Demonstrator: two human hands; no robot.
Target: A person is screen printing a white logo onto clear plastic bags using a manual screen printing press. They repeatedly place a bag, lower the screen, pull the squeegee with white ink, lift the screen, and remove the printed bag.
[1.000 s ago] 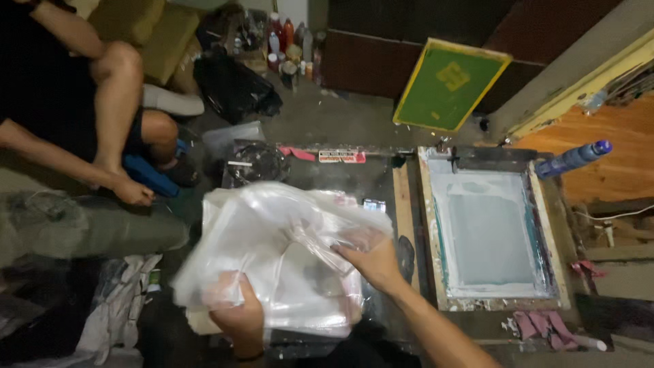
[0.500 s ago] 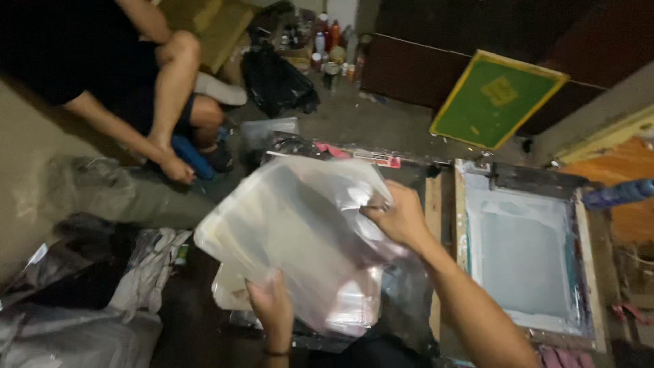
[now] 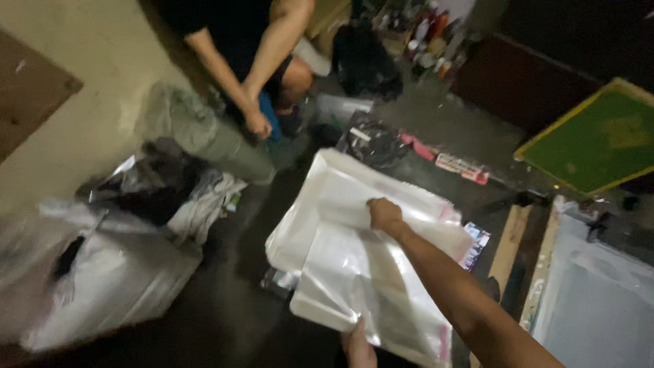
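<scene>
Right hand (image 3: pixel 385 215) closed, pinching the far edge of a clear plastic bag (image 3: pixel 371 272); left hand (image 3: pixel 357 347) gripping its near corner from below. Seemingly mid-lift, held between both hands. Long axis running away and rightward. Probably needs a steady two-handed grip next.

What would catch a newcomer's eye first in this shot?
The pale stack of clear plastic bags in the middle, with the right hand pressed on top and the left hand gripping its near edge. Next, the green screen frame leaning at upper right, and another person's arm reaching down at the top. A heap of plastic wrapping lies at left.
</scene>
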